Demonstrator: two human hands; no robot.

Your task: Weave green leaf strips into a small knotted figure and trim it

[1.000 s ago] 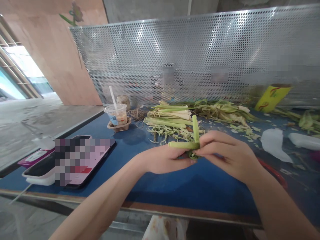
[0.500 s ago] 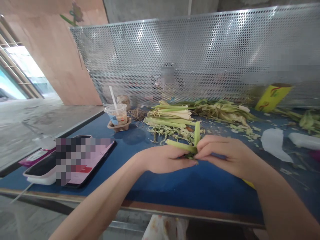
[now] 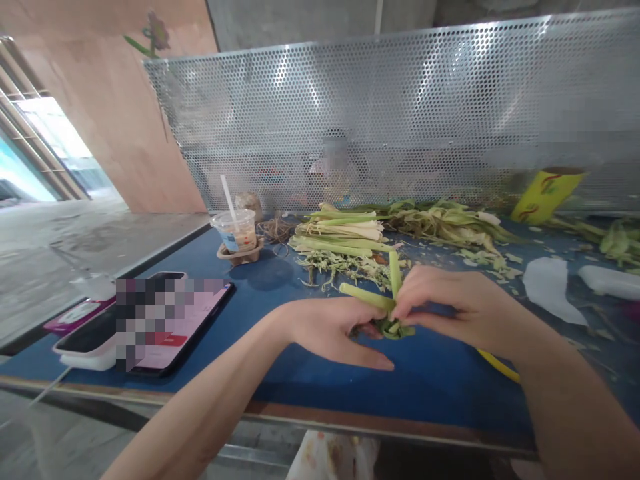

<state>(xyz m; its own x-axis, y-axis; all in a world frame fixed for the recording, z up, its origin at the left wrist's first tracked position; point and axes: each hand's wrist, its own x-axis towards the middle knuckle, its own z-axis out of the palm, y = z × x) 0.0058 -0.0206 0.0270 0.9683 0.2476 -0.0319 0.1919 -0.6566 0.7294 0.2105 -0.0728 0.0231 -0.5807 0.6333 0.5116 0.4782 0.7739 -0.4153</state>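
Both hands meet just above the blue tabletop [image 3: 280, 267], working a small knot of green leaf strips [image 3: 387, 319]. The left hand [image 3: 333, 327] cups the knot from the left with its fingers partly spread, the lowest finger stretched out toward the right; its thumb side presses against the strips. The right hand [image 3: 463, 308] pinches the strips from the right between thumb and fingertips. Two strip ends stick out of the knot: one runs left and slightly away, the other stands nearly upright between the hands. Behind them lies a pile of stalks [image 3: 343, 235] with shredded trimmings in front, and farther right a heap of husks [image 3: 450, 225]. A plastic cup [image 3: 236, 230] with a straw sits in a paper holder left of the stalks. A phone [image 3: 170, 320] lies near the tabletop's left edge. A perforated metal screen [image 3: 400, 113] stands along the far side, with a yellow cup [image 3: 545, 193] tilted against it at the right.
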